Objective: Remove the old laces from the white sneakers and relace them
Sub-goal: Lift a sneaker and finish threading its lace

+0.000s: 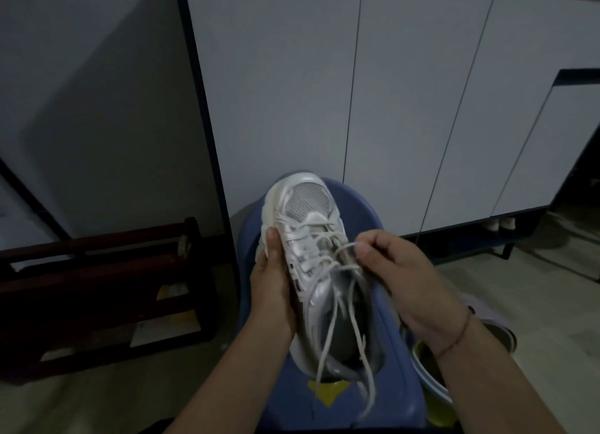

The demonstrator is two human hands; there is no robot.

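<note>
A white sneaker [308, 213] is held over a blue plastic stool [367, 219], toe pointing away from me. My left hand [272, 277] grips its left side, thumb on the upper edge. My right hand [393, 264] pinches a loop of the white lace [345, 248] near the upper eyelets. The lace crosses through several eyelets, and its two loose ends [328, 342] hang down past the heel. A second sneaker [496, 323] lies on the floor at the lower right, mostly hidden behind my right forearm.
White cabinet doors [406, 92] with a dark frame stand right behind the stool. A dark wooden rack [107, 290] sits on the floor to the left. Pale tiled floor shows at the right.
</note>
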